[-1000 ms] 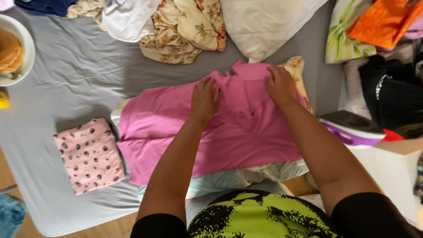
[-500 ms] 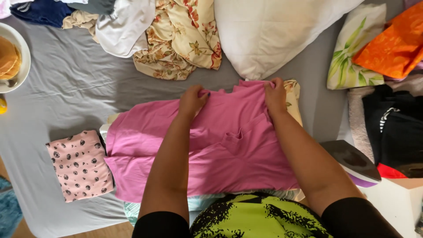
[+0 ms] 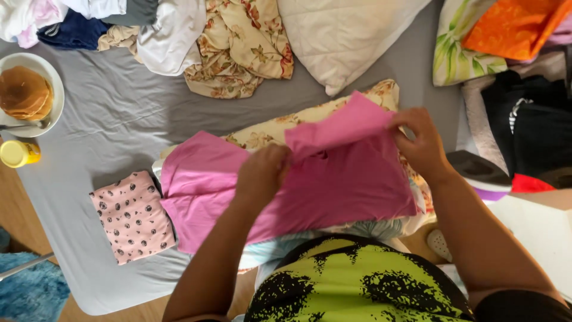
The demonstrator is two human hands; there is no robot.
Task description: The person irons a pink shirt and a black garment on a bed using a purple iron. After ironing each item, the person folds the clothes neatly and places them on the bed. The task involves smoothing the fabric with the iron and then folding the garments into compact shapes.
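Note:
A pink shirt [image 3: 333,185] lies spread over a floral cloth [image 3: 286,128] on the grey-sheeted bed [image 3: 119,119]. My left hand [image 3: 262,173] grips the shirt's top edge near its middle. My right hand [image 3: 420,143] pinches the same edge at the right. Between them the upper part of the shirt is lifted and folded toward me. A folded pink spotted garment [image 3: 132,216] rests to the left of the shirt.
A white bowl with pancakes and a spoon [image 3: 27,95] and a yellow cup [image 3: 18,153] sit at the left edge. Loose clothes [image 3: 179,36] and a white pillow [image 3: 345,36] lie at the back. An iron [image 3: 479,173] and dark clothes [image 3: 530,125] are on the right.
Both hands have taken hold of the shirt's far edge and pulled it up and toward me, uncovering the floral cloth beneath. The view has shifted a little.

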